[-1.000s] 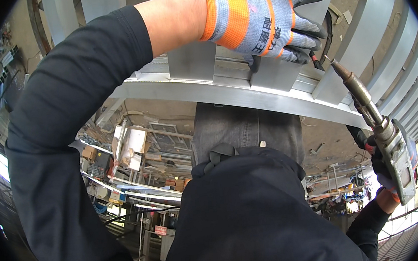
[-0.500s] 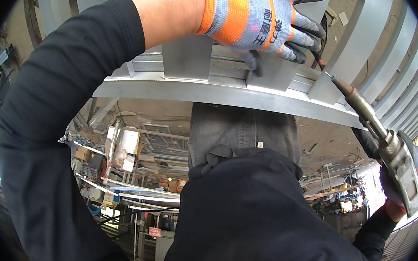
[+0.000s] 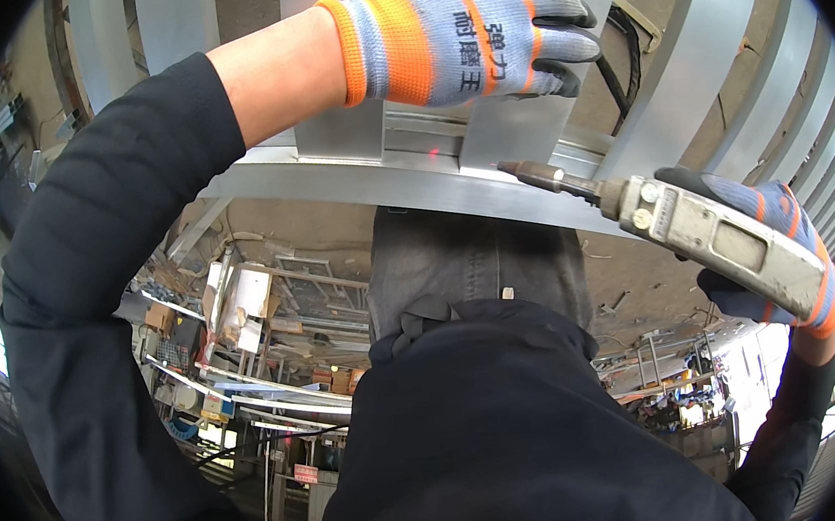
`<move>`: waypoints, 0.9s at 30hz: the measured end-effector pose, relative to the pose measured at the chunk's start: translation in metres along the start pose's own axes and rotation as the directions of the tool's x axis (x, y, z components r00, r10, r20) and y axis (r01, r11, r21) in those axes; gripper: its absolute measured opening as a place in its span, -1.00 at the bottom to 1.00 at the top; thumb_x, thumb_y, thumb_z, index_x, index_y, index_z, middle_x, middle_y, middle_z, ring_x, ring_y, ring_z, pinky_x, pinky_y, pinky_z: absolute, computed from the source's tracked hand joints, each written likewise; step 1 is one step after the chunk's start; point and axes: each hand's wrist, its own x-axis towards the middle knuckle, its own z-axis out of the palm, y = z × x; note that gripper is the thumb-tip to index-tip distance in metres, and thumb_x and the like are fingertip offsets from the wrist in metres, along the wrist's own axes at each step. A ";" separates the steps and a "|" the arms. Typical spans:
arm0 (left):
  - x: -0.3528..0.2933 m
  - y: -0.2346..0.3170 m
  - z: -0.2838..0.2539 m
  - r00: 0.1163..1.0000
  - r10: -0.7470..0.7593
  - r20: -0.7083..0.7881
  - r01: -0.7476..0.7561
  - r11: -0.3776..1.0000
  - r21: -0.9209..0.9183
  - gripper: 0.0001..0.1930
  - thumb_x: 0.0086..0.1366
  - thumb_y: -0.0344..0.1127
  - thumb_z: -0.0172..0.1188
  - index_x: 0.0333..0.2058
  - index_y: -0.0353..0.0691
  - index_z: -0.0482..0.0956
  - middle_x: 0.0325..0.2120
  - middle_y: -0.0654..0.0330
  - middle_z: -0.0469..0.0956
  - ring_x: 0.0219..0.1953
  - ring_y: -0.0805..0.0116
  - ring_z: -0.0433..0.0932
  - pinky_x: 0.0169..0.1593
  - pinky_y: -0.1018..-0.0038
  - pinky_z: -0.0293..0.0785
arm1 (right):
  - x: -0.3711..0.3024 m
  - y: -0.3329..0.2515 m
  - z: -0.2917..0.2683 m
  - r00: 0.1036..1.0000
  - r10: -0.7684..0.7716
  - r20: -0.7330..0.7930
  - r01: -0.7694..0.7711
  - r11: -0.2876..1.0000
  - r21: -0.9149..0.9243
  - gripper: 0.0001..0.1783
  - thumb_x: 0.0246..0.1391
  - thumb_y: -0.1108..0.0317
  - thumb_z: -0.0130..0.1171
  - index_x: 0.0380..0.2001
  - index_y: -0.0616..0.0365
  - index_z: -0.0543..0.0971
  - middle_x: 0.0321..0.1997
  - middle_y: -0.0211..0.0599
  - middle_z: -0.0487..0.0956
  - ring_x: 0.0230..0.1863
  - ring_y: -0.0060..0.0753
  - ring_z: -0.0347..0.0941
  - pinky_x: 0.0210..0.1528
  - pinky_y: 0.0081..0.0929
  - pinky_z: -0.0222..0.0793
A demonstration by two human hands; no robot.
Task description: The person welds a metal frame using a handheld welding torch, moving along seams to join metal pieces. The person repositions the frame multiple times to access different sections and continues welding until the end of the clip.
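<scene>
Hands work apart: left hand (image 3: 476, 29) presses a metal upright (image 3: 515, 121) onto the steel rail (image 3: 350, 182), right hand (image 3: 763, 247) grips a welding torch (image 3: 696, 229) whose tip meets their joint, cluttered workshop floor (image 3: 272, 315) below.

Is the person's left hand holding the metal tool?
No, the left hand presses flat on an upright metal piece, while the right hand holds the tool.
</scene>
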 end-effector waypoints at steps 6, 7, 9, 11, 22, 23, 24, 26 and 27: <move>0.001 -0.005 -0.007 0.997 0.025 0.075 -0.022 0.999 -0.036 -0.64 0.48 -0.14 0.29 0.17 0.00 0.83 0.33 0.12 0.64 0.52 0.01 0.56 0.67 -0.37 0.36 | 0.001 0.028 0.006 0.995 -0.098 0.029 0.092 0.983 0.158 0.00 0.04 0.41 0.62 0.60 0.26 0.57 0.00 -0.13 0.90 -0.17 -0.20 0.88 0.00 -0.31 0.76; 0.001 -0.006 -0.008 0.997 0.032 0.063 -0.031 0.999 -0.017 -0.62 0.47 -0.14 0.30 0.18 0.00 0.83 0.34 0.11 0.64 0.53 0.01 0.55 0.67 -0.38 0.35 | 0.002 0.031 0.006 0.989 -0.149 -0.003 0.147 0.969 0.198 0.01 0.05 0.41 0.62 0.61 0.27 0.55 0.00 -0.14 0.91 -0.17 -0.21 0.88 0.00 -0.31 0.75; 0.000 -0.008 -0.008 0.998 0.052 0.035 -0.053 0.999 0.014 -0.59 0.44 -0.13 0.31 0.20 0.00 0.82 0.35 0.10 0.62 0.54 0.00 0.54 0.68 -0.38 0.34 | 0.004 0.034 0.010 0.994 -0.106 0.018 0.100 0.970 0.223 0.03 0.07 0.40 0.61 0.65 0.28 0.52 -0.01 -0.15 0.91 -0.18 -0.23 0.87 0.00 -0.32 0.75; -0.001 -0.007 -0.007 0.998 0.036 0.048 -0.035 0.999 -0.034 -0.58 0.43 -0.12 0.32 0.21 0.00 0.82 0.34 0.10 0.63 0.54 0.00 0.54 0.68 -0.39 0.33 | 0.007 0.035 0.011 0.996 -0.085 0.036 0.073 0.965 0.251 0.02 0.05 0.41 0.62 0.62 0.29 0.53 -0.03 -0.16 0.90 -0.19 -0.21 0.88 0.00 -0.31 0.75; 0.001 -0.007 -0.002 0.999 0.038 0.008 -0.038 0.999 -0.008 -0.57 0.36 -0.12 0.38 0.18 0.01 0.84 0.34 0.10 0.64 0.53 0.01 0.54 0.67 -0.40 0.34 | 0.021 0.029 0.017 0.997 -0.053 0.059 0.037 0.968 0.250 -0.05 -0.03 0.39 0.59 0.51 0.30 0.63 -0.09 -0.19 0.89 -0.22 -0.19 0.86 0.02 -0.32 0.73; 0.001 -0.007 -0.003 0.999 0.038 0.015 -0.038 0.999 -0.011 -0.57 0.36 -0.12 0.38 0.17 0.02 0.85 0.34 0.10 0.64 0.53 0.00 0.54 0.67 -0.40 0.34 | 0.021 0.031 0.018 0.997 -0.051 0.060 0.034 0.967 0.251 -0.05 -0.03 0.39 0.59 0.51 0.30 0.62 -0.10 -0.20 0.88 -0.22 -0.20 0.85 0.01 -0.33 0.73; 0.000 -0.007 -0.004 0.999 0.040 0.023 -0.039 0.999 -0.013 -0.58 0.36 -0.12 0.38 0.17 0.02 0.85 0.34 0.10 0.64 0.53 0.00 0.54 0.67 -0.40 0.34 | 0.020 0.032 0.017 0.997 -0.055 0.058 0.038 0.963 0.267 -0.04 -0.02 0.40 0.59 0.52 0.31 0.61 -0.10 -0.20 0.89 -0.22 -0.20 0.86 0.01 -0.33 0.73; 0.001 -0.007 -0.005 0.999 0.032 0.032 -0.031 0.998 -0.046 -0.57 0.37 -0.12 0.38 0.17 0.02 0.85 0.35 0.10 0.64 0.53 0.00 0.54 0.67 -0.40 0.34 | 0.019 0.035 0.017 0.997 -0.065 0.046 0.050 0.958 0.284 -0.03 -0.01 0.41 0.60 0.54 0.32 0.59 -0.09 -0.21 0.89 -0.22 -0.22 0.85 0.01 -0.33 0.73; 0.001 -0.008 -0.005 0.999 0.029 0.036 -0.027 0.998 -0.063 -0.57 0.37 -0.12 0.38 0.18 0.02 0.85 0.35 0.09 0.64 0.53 -0.01 0.54 0.67 -0.40 0.34 | 0.019 0.037 0.018 0.997 -0.070 0.035 0.057 0.957 0.286 -0.02 -0.01 0.42 0.60 0.55 0.33 0.58 -0.09 -0.21 0.89 -0.23 -0.24 0.85 0.01 -0.33 0.73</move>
